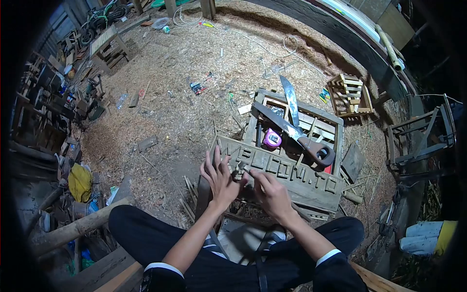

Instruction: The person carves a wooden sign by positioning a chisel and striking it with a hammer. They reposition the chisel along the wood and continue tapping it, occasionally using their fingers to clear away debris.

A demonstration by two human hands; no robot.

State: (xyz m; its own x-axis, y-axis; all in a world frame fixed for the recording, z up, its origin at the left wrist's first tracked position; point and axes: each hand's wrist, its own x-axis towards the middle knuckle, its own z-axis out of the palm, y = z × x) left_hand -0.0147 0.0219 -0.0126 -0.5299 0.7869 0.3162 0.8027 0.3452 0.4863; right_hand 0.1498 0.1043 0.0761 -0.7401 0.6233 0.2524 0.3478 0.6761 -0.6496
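In front of my knees is a wooden board [311, 187] with raised wooden letters along it. My left hand [220, 180] is over the board's left end, fingers stretched apart and thumb beside some small wood pieces [238, 171]. My right hand [273, 195] is closed in a pinch just right of those pieces; what lies between its fingers is too small to name. Behind the board, a handsaw [323, 153] with a brown handle lies across a slatted wooden frame [339, 134]. A wide metal blade [289, 97] and a pink tape measure [272, 139] are also there.
Wood shavings [160, 97] cover the ground. A slatted wooden crate [351, 95] and a wooden rack [423, 138] stand to the right. Leftward are a small wooden stool [106, 44], a yellow cloth [80, 183] and a pole [80, 226]. A pale cord [253, 39] runs across the back.
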